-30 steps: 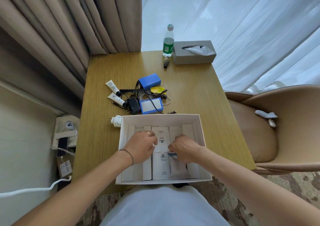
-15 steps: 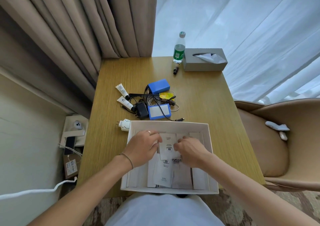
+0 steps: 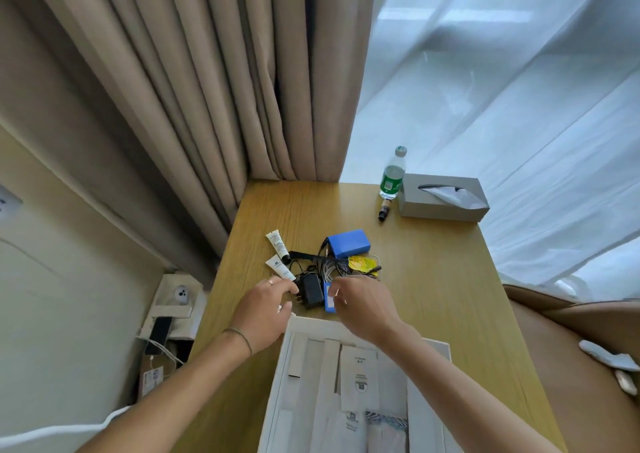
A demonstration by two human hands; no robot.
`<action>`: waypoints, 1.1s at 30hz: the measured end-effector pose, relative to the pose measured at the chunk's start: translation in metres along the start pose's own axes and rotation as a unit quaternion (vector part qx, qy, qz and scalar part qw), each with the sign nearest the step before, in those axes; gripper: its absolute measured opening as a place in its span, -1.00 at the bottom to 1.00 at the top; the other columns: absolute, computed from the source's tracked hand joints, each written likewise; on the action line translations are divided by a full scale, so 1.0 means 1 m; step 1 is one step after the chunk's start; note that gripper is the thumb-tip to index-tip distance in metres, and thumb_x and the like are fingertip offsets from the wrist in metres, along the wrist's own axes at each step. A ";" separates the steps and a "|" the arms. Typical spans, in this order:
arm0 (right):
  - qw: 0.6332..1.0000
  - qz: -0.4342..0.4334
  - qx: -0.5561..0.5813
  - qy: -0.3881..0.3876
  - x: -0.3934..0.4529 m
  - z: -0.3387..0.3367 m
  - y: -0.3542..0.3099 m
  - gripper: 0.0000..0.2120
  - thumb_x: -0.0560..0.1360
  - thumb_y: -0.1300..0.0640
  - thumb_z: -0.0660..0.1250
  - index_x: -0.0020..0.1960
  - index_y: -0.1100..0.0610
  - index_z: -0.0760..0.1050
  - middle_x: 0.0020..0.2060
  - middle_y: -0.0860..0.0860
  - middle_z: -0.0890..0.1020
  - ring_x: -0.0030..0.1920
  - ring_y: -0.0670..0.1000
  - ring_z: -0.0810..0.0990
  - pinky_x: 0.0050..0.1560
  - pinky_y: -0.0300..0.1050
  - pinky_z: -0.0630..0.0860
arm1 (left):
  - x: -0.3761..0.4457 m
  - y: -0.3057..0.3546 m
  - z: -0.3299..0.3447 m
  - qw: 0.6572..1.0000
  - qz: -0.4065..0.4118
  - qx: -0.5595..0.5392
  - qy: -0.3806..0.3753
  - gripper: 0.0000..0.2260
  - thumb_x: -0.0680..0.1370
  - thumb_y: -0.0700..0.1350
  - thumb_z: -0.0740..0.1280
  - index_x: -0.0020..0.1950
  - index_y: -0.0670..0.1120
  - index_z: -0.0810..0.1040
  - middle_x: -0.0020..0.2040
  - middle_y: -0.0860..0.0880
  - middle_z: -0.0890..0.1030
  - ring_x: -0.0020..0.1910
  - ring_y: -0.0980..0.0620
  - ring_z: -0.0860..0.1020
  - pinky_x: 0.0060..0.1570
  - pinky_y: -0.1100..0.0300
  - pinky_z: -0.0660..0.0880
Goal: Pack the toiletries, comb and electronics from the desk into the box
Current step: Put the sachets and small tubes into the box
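The white box (image 3: 277, 383) sits at the desk's near edge with several white sachets and packets (image 3: 358, 380) lying in it. Beyond it is a tangle of electronics: a black adapter (image 3: 311, 291), a blue battery pack (image 3: 348, 243), a second blue pack (image 3: 328, 300) mostly hidden, cables (image 3: 330, 267) and a yellow tag (image 3: 362, 263). Two white tubes (image 3: 277, 243) (image 3: 280, 269) lie to the left. My left hand (image 3: 266, 310) hovers by the adapter, fingers apart. My right hand (image 3: 360, 305) is over the second blue pack, fingers curled, holding nothing visible.
A green-labelled water bottle (image 3: 393, 173), a grey tissue box (image 3: 443, 198) and a small dark stick (image 3: 383, 210) stand at the desk's far right. Curtains hang behind. A tan chair (image 3: 571, 366) is to the right, a wall socket shelf (image 3: 176, 300) to the left.
Both hands left the box and moved forward to the electronics pile. The camera tilted up, so the box now sits lower in view.
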State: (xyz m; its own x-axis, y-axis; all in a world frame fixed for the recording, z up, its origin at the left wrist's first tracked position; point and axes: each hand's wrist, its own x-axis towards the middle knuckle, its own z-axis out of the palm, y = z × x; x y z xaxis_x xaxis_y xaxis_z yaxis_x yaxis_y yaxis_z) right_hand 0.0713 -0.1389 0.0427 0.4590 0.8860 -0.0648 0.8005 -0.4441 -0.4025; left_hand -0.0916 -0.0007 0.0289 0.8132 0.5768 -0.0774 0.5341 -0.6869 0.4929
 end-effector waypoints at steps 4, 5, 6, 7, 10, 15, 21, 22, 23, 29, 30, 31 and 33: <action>1.000 0.021 0.004 -0.007 0.046 0.009 -0.015 -0.73 0.50 0.23 0.20 0.04 0.06 0.65 -0.13 0.03 0.70 -0.15 0.10 0.63 -0.28 -0.07 0.50 | 0.012 -0.018 -0.007 0.998 -0.052 0.019 -0.016 -0.79 0.58 -0.07 0.30 0.19 0.14 0.53 0.11 0.17 0.55 -0.18 0.21 0.47 -0.27 0.40 0.34; 1.000 0.027 0.004 -0.009 0.056 0.013 -0.018 -0.74 0.50 0.23 0.20 0.01 0.08 0.64 -0.17 0.04 0.70 -0.20 0.10 0.62 -0.30 -0.07 0.50 | 0.015 -0.022 -0.008 0.997 -0.065 0.019 -0.020 -0.79 0.58 -0.07 0.30 0.19 0.14 0.53 0.11 0.17 0.54 -0.19 0.22 0.47 -0.27 0.40 0.35; 0.999 0.037 0.007 -0.011 0.066 0.017 -0.020 -0.75 0.49 0.23 0.19 -0.03 0.09 0.64 -0.21 0.05 0.69 -0.24 0.11 0.61 -0.36 -0.10 0.46 | 0.018 -0.025 -0.008 0.997 -0.079 0.017 -0.022 -0.80 0.58 -0.07 0.29 0.18 0.14 0.53 0.12 0.18 0.54 -0.20 0.23 0.48 -0.28 0.39 0.36; 0.999 0.048 0.014 -0.013 0.076 0.022 -0.022 -0.75 0.48 0.24 0.18 -0.06 0.10 0.63 -0.24 0.05 0.68 -0.26 0.12 0.60 -0.40 -0.12 0.40 | 0.021 -0.029 -0.008 0.996 -0.091 0.013 -0.023 -0.80 0.59 -0.07 0.29 0.18 0.14 0.53 0.12 0.18 0.53 -0.18 0.24 0.49 -0.28 0.38 0.38; 0.996 0.079 0.032 -0.024 0.106 0.038 -0.026 -0.76 0.47 0.25 0.17 -0.10 0.15 0.62 -0.26 0.10 0.69 -0.23 0.18 0.64 -0.39 -0.09 0.45 | 0.031 -0.039 -0.005 0.993 -0.111 -0.008 -0.024 -0.80 0.59 -0.08 0.30 0.19 0.13 0.53 0.14 0.19 0.53 -0.07 0.25 0.51 -0.19 0.38 0.43; 0.993 0.099 0.012 -0.068 0.155 0.067 -0.028 -0.83 0.52 0.19 0.22 -0.10 0.14 0.59 -0.25 0.06 0.66 -0.24 0.11 0.64 -0.29 -0.04 0.57 | 0.040 -0.055 0.006 0.987 -0.153 -0.050 -0.024 -0.82 0.59 -0.08 0.31 0.16 0.13 0.55 0.11 0.22 0.51 -0.08 0.25 0.54 -0.18 0.39 0.45; 0.985 0.098 -0.095 -0.104 0.205 0.098 -0.031 -0.75 0.57 0.04 0.27 -0.26 0.07 0.40 -0.41 -0.03 0.48 -0.43 -0.02 0.45 -0.47 -0.16 0.29 | 0.050 -0.068 0.022 0.959 -0.256 -0.124 0.001 -0.84 0.57 -0.11 0.30 0.01 0.17 0.57 0.03 0.16 0.64 -0.05 0.22 0.57 -0.08 0.26 0.55; 0.984 0.102 -0.098 -0.107 0.212 0.102 -0.031 -0.72 0.58 0.01 0.25 -0.28 0.06 0.37 -0.42 -0.04 0.46 -0.45 -0.04 0.41 -0.49 -0.17 0.25 | 0.051 -0.069 0.024 0.956 -0.264 -0.130 -0.001 -0.84 0.56 -0.11 0.30 0.00 0.18 0.57 0.01 0.17 0.63 -0.05 0.21 0.58 -0.05 0.23 0.57; 0.984 0.105 -0.100 -0.108 0.218 0.107 -0.031 -0.70 0.59 -0.04 0.24 -0.27 0.06 0.37 -0.42 -0.05 0.45 -0.46 -0.05 0.38 -0.49 -0.17 0.24 | 0.051 -0.070 0.026 0.954 -0.271 -0.132 -0.003 -0.84 0.56 -0.10 0.30 0.00 0.18 0.57 -0.01 0.19 0.63 -0.05 0.22 0.58 -0.04 0.21 0.58; 0.976 0.117 -0.103 -0.150 0.238 0.129 -0.029 -0.77 0.59 -0.06 0.23 -0.10 0.09 0.48 -0.35 -0.04 0.50 -0.40 -0.05 0.44 -0.40 -0.15 0.37 | 0.052 -0.078 0.032 0.936 -0.306 -0.171 0.000 -0.84 0.55 -0.12 0.31 0.00 0.14 0.59 -0.07 0.20 0.61 -0.09 0.26 0.56 -0.17 0.31 0.51; 0.976 0.122 -0.091 -0.158 0.238 0.131 -0.028 -0.77 0.58 -0.06 0.24 -0.10 0.09 0.48 -0.34 -0.03 0.51 -0.39 -0.05 0.46 -0.41 -0.15 0.37 | 0.054 -0.079 0.032 0.931 -0.316 -0.184 0.001 -0.84 0.55 -0.13 0.31 -0.01 0.14 0.60 -0.09 0.19 0.60 -0.11 0.25 0.56 -0.20 0.31 0.49; 0.975 0.130 -0.073 -0.164 0.239 0.133 -0.026 -0.76 0.58 -0.07 0.24 -0.11 0.09 0.48 -0.33 -0.03 0.53 -0.37 -0.04 0.49 -0.42 -0.15 0.38 | 0.056 -0.079 0.033 0.924 -0.327 -0.198 0.001 -0.84 0.54 -0.13 0.31 -0.02 0.13 0.60 -0.10 0.18 0.61 -0.12 0.23 0.57 -0.21 0.30 0.48; 0.972 0.166 0.009 -0.164 0.239 0.133 -0.021 -0.70 0.57 -0.10 0.23 -0.18 0.10 0.49 -0.32 -0.01 0.56 -0.36 -0.02 0.54 -0.45 -0.17 0.38 | 0.062 -0.077 0.034 0.910 -0.348 -0.227 -0.004 -0.84 0.53 -0.15 0.31 -0.01 0.10 0.62 -0.11 0.13 0.63 -0.12 0.16 0.59 -0.17 0.26 0.52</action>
State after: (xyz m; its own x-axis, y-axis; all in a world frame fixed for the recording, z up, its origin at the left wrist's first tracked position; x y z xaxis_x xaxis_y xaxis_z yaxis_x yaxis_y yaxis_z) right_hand 0.1127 0.0998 -0.0860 0.5410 0.6906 -0.4801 0.6207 -0.7130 -0.3262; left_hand -0.0746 0.0726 -0.0437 0.3171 0.7979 -0.5126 0.7709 0.0980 0.6293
